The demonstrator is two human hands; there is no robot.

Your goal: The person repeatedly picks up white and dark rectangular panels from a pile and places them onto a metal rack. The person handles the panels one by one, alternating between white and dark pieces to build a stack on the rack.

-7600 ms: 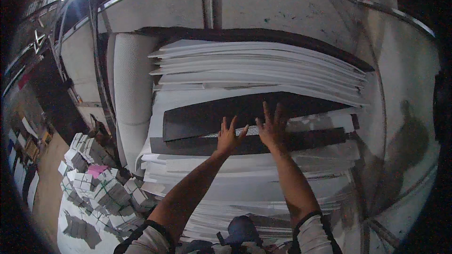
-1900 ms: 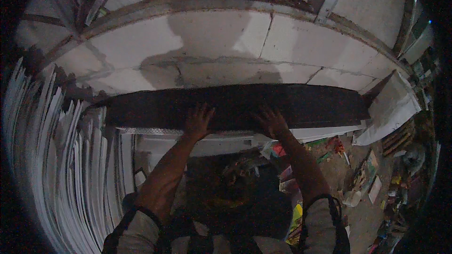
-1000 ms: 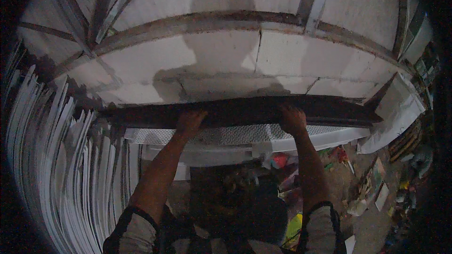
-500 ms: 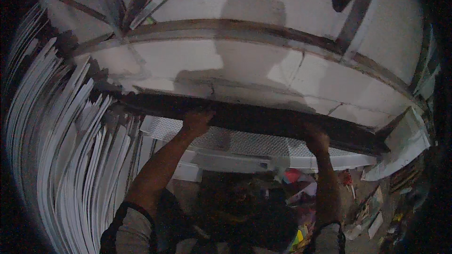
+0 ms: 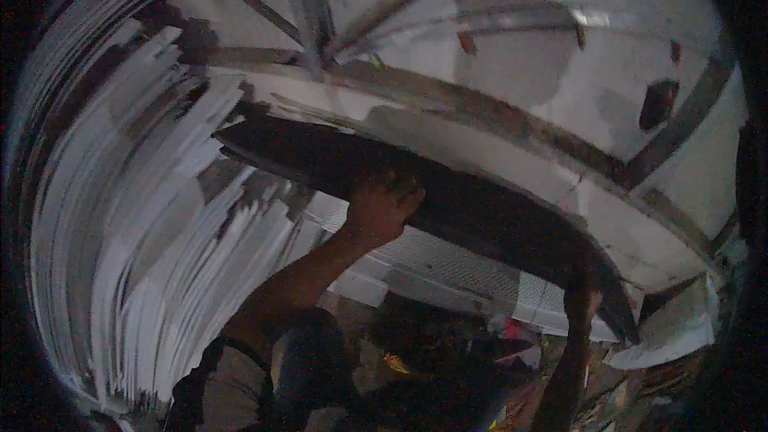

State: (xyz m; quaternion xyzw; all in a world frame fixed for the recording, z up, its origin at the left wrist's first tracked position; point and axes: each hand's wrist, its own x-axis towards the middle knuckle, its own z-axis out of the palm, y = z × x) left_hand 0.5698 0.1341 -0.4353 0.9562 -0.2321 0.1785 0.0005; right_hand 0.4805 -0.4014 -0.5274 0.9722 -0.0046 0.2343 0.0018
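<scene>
A long, dark, narrow board or bar [image 5: 496, 216] runs slantwise across the middle, its left end farther from me than its right. My left hand [image 5: 384, 206] grips its near edge left of the middle, fingers over the top face. Close to the board's right end, my right hand [image 5: 584, 298] is closed on the same edge; its fingers are mostly hidden in shadow. Beneath the board lies a pale panel with a fine mesh-like texture [image 5: 448, 260], partly covered by it. Dim light leaves the board's exact kind unclear.
Many long white strips [image 5: 136, 272] are stacked at my left. Beyond the board stands a pale wall with metal bars [image 5: 316, 8]. A white sheet [image 5: 672, 328] is at the right, above scattered clutter [image 5: 616, 400].
The view has turned, and the dark board now slants more and looks larger. My right hand is nearer its right end. Both hands still grip it.
</scene>
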